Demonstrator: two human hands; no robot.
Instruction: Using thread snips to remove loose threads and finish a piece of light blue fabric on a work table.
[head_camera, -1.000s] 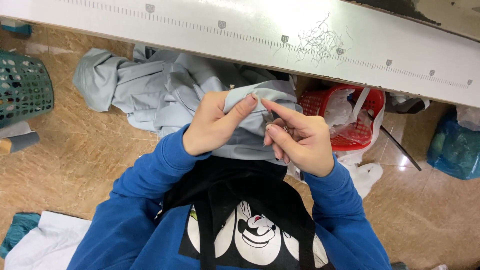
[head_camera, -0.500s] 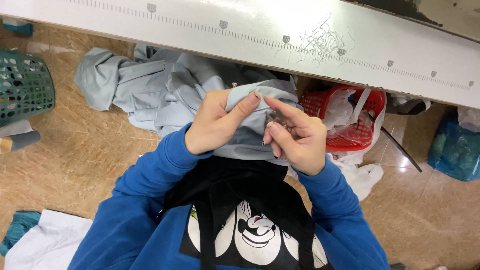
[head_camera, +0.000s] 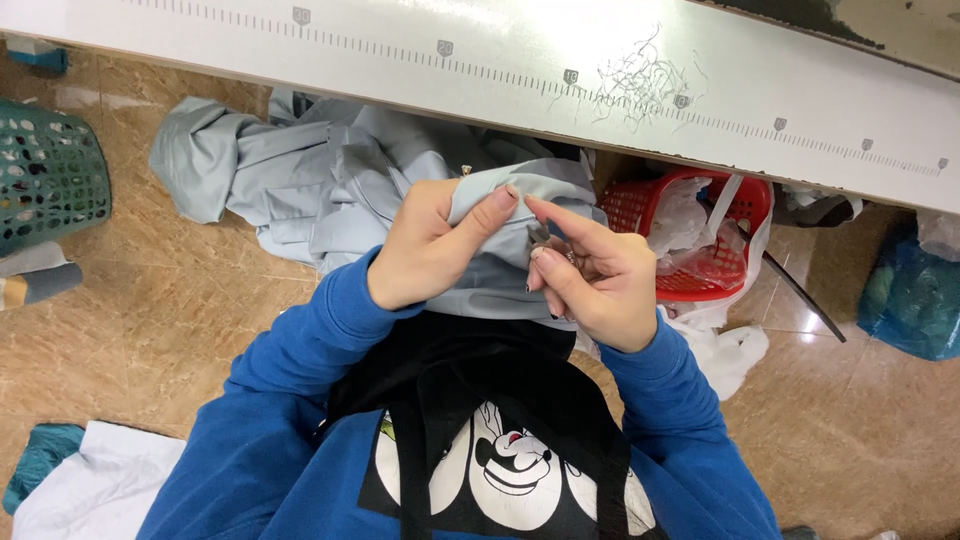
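Cloth (head_camera: 500, 215): I see left hand (head_camera: 425, 245) pinching grey fold taut at chest; right hand (head_camera: 590, 285) narrow, fingertips at edge, possibly holding small tool. Rest trails onto floor (head_camera: 150, 300).

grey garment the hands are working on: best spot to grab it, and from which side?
Probably the folded edge of the grey garment where the left hand already pinches it, thumb on top. That ridge is raised and firm, while the rest hangs loose toward the floor. Come from the wearer's side, since the white table edge blocks the far side. The right hand works just beside it.
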